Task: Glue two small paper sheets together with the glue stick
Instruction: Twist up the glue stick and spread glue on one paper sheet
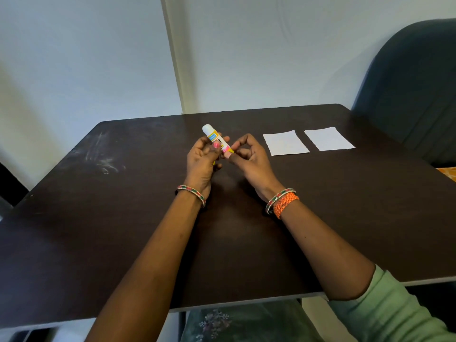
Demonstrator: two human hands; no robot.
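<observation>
Above the table, head view: a person's 2 bare forearms reach forward over a dark tabletop [320,218].
Glue stick [217,138]: held in the air between both hands, tilted, white end up and away to the left, other end down toward the right hand.
Left hand [202,162]: fingers and thumb curled round the middle of the stick.
Right hand [249,159]: fingertips pinch the stick's lower end; whether a cap is on or off cannot be told.
Paper sheets: 2 small white sheets, near sheet [285,142] and far sheet [329,138], lie flat, side by side, apart.
Key relation: both sheets lie to the right of the hands, so the right hand is nearer them.
Other: dark chair back [414,90] at far right.
</observation>
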